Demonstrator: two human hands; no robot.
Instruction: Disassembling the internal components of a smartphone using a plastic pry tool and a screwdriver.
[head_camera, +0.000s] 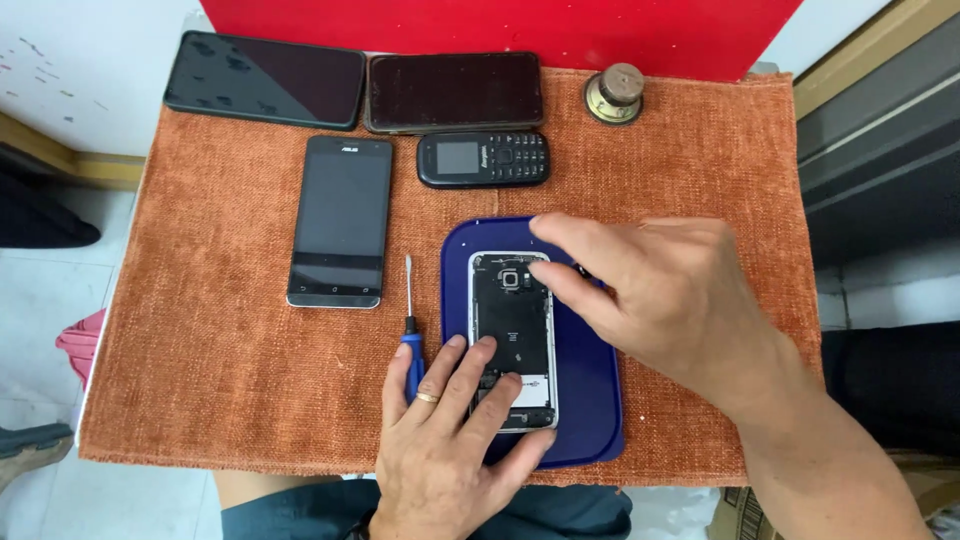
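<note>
Orange cloth (220, 380), opened phone (512, 320), silver frame, dark insides exposed

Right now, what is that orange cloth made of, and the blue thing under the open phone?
The orange cloth looks like thick woven fabric, maybe chenille: fuzzy, matte, with a visible weave. The blue tray under the open phone looks like smooth plastic or rubber, with a faint sheen and rounded corners. The left hand steadies the phone; the right hand touches its top.

Orange cloth (220, 380) with 4 phones, screwdriver (410, 330), blue tray (590, 400), small speaker (614, 93)
</note>
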